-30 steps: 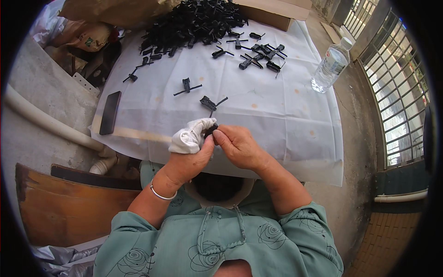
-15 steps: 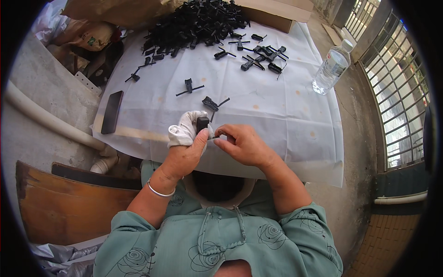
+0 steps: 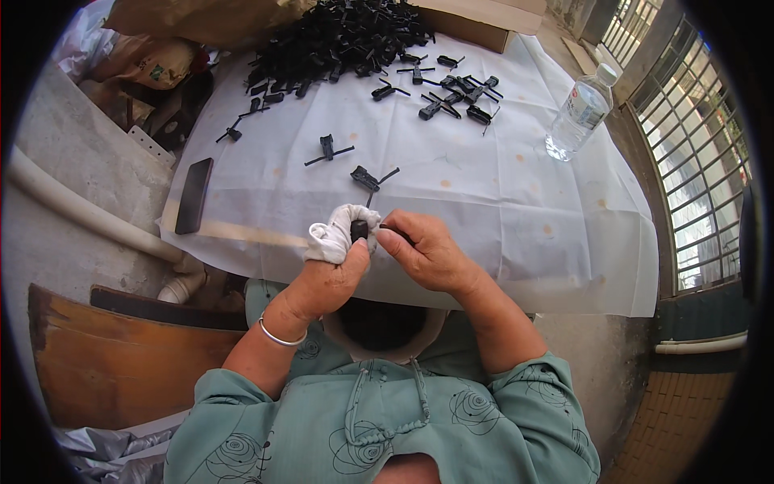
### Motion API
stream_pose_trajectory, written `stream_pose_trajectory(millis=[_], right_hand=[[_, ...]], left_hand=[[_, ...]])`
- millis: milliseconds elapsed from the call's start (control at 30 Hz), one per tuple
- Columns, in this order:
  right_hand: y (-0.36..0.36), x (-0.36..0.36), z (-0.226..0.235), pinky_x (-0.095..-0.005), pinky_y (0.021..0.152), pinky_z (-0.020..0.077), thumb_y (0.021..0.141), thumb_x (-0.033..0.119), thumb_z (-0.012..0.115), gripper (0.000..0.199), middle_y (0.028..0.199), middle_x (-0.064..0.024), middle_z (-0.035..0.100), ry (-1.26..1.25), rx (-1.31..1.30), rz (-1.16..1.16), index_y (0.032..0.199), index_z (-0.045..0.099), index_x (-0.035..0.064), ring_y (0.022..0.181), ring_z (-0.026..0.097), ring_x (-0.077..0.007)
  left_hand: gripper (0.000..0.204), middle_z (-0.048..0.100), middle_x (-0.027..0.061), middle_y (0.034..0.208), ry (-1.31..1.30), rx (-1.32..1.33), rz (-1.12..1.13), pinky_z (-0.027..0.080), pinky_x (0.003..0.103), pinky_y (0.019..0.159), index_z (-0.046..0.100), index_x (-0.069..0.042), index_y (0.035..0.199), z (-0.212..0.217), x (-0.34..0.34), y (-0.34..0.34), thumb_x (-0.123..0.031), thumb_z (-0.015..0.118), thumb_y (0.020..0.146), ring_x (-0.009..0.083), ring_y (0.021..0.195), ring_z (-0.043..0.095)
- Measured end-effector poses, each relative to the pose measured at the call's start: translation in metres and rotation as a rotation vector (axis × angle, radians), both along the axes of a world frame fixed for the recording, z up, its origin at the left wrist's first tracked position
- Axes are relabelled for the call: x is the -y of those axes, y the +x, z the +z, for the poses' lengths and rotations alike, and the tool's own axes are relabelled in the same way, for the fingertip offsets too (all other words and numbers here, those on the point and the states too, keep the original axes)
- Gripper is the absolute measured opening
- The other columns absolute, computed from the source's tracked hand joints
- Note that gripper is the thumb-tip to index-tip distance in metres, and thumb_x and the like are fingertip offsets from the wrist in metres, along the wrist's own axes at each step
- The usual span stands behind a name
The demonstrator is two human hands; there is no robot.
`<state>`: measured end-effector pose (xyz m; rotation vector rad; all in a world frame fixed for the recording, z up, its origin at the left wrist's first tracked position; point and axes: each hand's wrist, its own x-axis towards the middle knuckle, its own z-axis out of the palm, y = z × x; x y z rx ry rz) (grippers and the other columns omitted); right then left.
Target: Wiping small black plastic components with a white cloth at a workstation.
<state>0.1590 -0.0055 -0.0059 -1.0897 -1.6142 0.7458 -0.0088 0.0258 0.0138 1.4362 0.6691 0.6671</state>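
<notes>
My left hand [image 3: 329, 278], its fingers wrapped in a white cloth [image 3: 326, 239], is closed on a small black plastic part [image 3: 359, 231] at the table's near edge. The thumb presses against that part. Right beside it, my right hand [image 3: 429, 252] is pinched closed on a small dark piece [image 3: 397, 232], mostly hidden by the fingers, so its kind cannot be made out. Just beyond my hands lies a black plastic part with thin arms [image 3: 366, 178]. A similar part [image 3: 327, 148] rests a little farther left.
A large heap of black parts [image 3: 339, 44] fills the far side of the white-covered table [image 3: 516, 210], with several loose ones [image 3: 459, 93] to its right. A phone [image 3: 194, 196] lies at left, a water bottle [image 3: 580, 113] stands at right. Behind is a cardboard box [image 3: 476, 32].
My left hand has shifted slightly right, and the black part in it is turned. My right fingers have closed in nearer to it. The tablecloth's right corner has swung outward.
</notes>
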Motion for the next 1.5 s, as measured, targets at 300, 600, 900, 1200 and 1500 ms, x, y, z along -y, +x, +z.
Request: stream_pose_trajectory(millis=[300, 600, 900, 1200, 1500], right_hand=[[-0.02, -0.001, -0.005, -0.0321, 0.051, 0.0375, 0.087, 0.011, 0.052, 0.019, 0.06, -0.0148, 0.045, 0.033, 0.033, 0.024, 0.072, 0.05, -0.0002, 0.051, 0.038, -0.0231], [0.009, -0.015, 0.014, -0.036, 0.054, 0.0417, 0.086, 0.017, 0.055, 0.017, 0.063, -0.0127, 0.055, -0.105, 0.269, -0.109, 0.082, 0.056, 0.0005, 0.055, 0.05, -0.0322], [0.013, -0.044, -0.019, -0.0417, 0.057, 0.0457, 0.081, 0.015, 0.056, 0.009, 0.068, -0.0108, 0.057, 0.044, 0.814, -0.338, 0.083, 0.054, 0.007, 0.065, 0.058, -0.0324], [-0.006, -0.01, -0.006, -0.0292, 0.045, 0.0379, 0.077, 0.006, 0.065, 0.012, 0.063, -0.0025, 0.052, 0.403, 0.343, -0.183, 0.079, 0.053, 0.0066, 0.048, 0.047, -0.0152], [0.002, -0.004, 0.003, -0.0234, 0.052, 0.035, 0.089, 0.015, 0.055, 0.017, 0.061, 0.0027, 0.044, -0.176, -0.132, -0.07, 0.078, 0.053, 0.0023, 0.058, 0.038, -0.0066]], left_hand=[[0.026, 0.054, 0.0166, 0.08, 0.663, -0.224, 0.205, 0.045, 0.035, 0.066, 0.044, 0.001, 0.106, -0.011, 0.004, 0.003, -0.003, 0.043, 0.08, 0.0303, 0.07, 0.054], [0.034, 0.059, 0.0179, 0.092, 0.628, -0.374, -0.005, 0.046, 0.034, 0.076, 0.05, 0.003, 0.114, 0.016, 0.002, -0.018, -0.01, 0.052, 0.083, 0.0312, 0.084, 0.057], [0.027, 0.06, 0.0185, 0.098, 0.734, -0.357, 0.417, 0.046, 0.036, 0.081, 0.057, 0.001, 0.107, -0.011, -0.029, -0.006, -0.013, 0.057, 0.083, 0.0329, 0.091, 0.058], [0.029, 0.059, 0.0112, 0.091, 0.302, -0.276, 0.155, 0.048, 0.029, 0.068, 0.051, 0.003, 0.11, -0.004, -0.03, 0.005, -0.007, 0.055, 0.083, 0.0203, 0.073, 0.058], [0.029, 0.058, 0.0052, 0.089, 0.107, -0.097, 0.193, 0.046, 0.022, 0.062, 0.053, 0.003, 0.11, -0.002, -0.007, 0.007, -0.004, 0.057, 0.082, 0.0068, 0.067, 0.052]])
